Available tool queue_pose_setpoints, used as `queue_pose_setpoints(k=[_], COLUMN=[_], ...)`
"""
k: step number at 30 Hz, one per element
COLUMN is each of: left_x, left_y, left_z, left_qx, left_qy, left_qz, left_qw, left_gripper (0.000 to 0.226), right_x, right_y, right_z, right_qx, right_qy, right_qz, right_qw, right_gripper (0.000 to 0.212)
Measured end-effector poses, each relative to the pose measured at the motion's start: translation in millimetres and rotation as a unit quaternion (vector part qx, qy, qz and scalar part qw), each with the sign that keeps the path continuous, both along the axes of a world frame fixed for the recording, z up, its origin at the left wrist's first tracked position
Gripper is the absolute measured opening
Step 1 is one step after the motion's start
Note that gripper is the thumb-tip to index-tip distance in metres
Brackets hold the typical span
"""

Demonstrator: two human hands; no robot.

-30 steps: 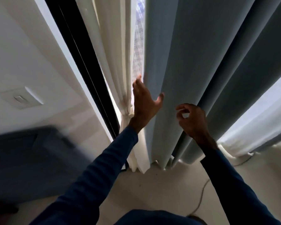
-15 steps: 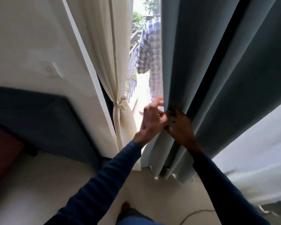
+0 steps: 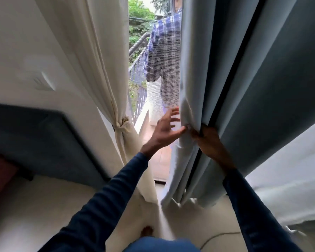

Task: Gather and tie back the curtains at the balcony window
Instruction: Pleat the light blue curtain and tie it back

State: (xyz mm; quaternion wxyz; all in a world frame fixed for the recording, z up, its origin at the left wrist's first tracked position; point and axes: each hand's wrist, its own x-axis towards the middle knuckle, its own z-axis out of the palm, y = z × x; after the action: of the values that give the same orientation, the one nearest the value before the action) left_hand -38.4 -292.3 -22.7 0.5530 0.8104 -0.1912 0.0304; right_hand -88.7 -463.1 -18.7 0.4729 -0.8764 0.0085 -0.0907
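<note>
gripping pleated grey-blue curtain (image 3: 235, 88) with right hand (image 3: 209, 142), left hand (image 3: 165, 128) fingers spread, touching its edge

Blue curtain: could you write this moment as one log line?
right hand grips blue curtain folds | left hand open at its edge | cream curtain tied back

Both my arms reach forward.
My left hand (image 3: 166, 127) spreads open; my right hand (image 3: 210, 142) grips the blue curtain (image 3: 244, 88).
</note>
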Motion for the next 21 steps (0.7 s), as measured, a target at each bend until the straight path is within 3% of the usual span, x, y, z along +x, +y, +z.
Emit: queue_pose_setpoints(k=[2,6,9,15,21], left_x=[2,7,14,20,7], left_y=[0,15,23,42,51], left_z=[-5,-9,-7,-20,-30], left_qx=[0.006,-0.008,-0.033,-0.075,-0.039], left_qy=[-0.001,0.016,0.040,0.007,-0.020], left_qz=[-0.029,-0.089,-0.123,0.006,0.065], left_qw=[1.000,0.996,0.991,0.997,0.997], left_gripper=[0.059,0.078,0.065,0.022,0.023], right_x=[-1,-3,-3,-8,-20], right_y=[2,-6,-7,-10,-2], right_z=[2,-2,-4,-8,-21], right_qx=[0.024,0.083,0.106,0.015,-0.042], right_qy=[0.002,0.040,0.060,0.049,0.053], right_qz=[0.030,0.082,0.070,-0.060,-0.152], right_qw=[0.999,0.992,0.990,0.997,0.986], right_gripper=[0.025,0.022,0.023,0.032,0.031])
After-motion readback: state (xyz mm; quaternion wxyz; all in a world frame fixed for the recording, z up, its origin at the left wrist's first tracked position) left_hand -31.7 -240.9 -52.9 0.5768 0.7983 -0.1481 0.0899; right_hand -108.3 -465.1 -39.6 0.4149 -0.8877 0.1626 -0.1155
